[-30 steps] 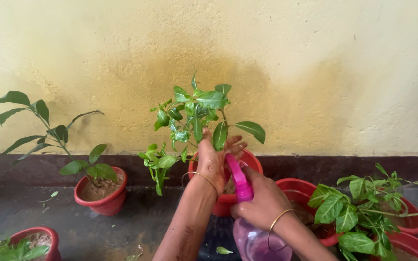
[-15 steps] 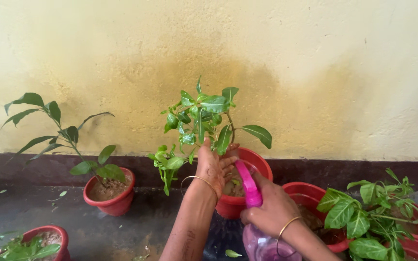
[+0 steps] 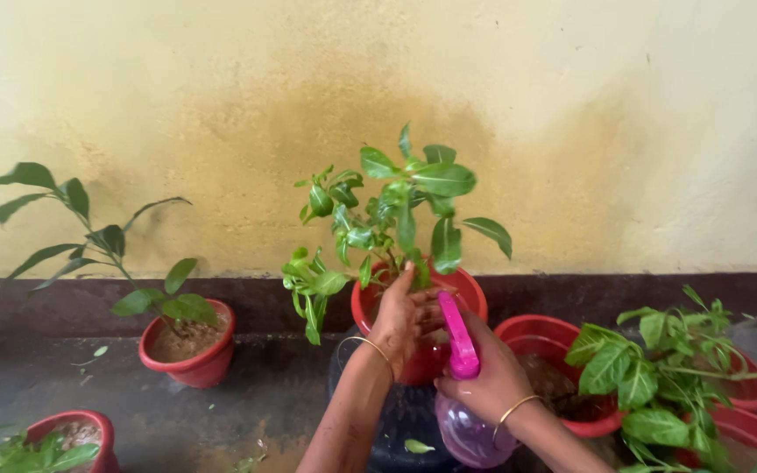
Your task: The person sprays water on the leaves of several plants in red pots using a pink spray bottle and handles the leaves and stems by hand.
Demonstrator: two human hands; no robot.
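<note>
Bottom left corner of the floor point(image 3: 247, 403), dark, wet-looking concrete: a red plastic pot point(image 3: 89, 429) with soil and glossy leaves, cut off by the frame. Behind it, near the wall, a second round red pot point(image 3: 190, 363) with crumbly brown soil and a thin-stemmed plant point(image 3: 89, 241) with long, narrow dark leaves. Wall point(image 3: 571, 131) is rough yellow plaster with a darker stain, and a dark band runs along its base. Centre: a red pot point(image 3: 466, 293) with a smooth rim holding a bushy plant point(image 3: 396, 206) with bright green oval leaves and pale veins, standing against the wall base on something dark and round. Left hand point(image 3: 400, 320), thin gold bangle on the wrist, is at the near rim by the stems, fingers spread loosely and reaching into the pot; cannot tell if they pinch a stem. Right hand point(image 3: 488, 377), also bangled, is wrapped around the neck of a spray bottle point(image 3: 464, 412) with a clear purple rounded body and a glossy pink nozzle pointing up into the pot. Right of that, low red pots point(image 3: 554, 337) with damp soil and a broad-leaved plant point(image 3: 659, 377) spreading across the bottom right corner.
</note>
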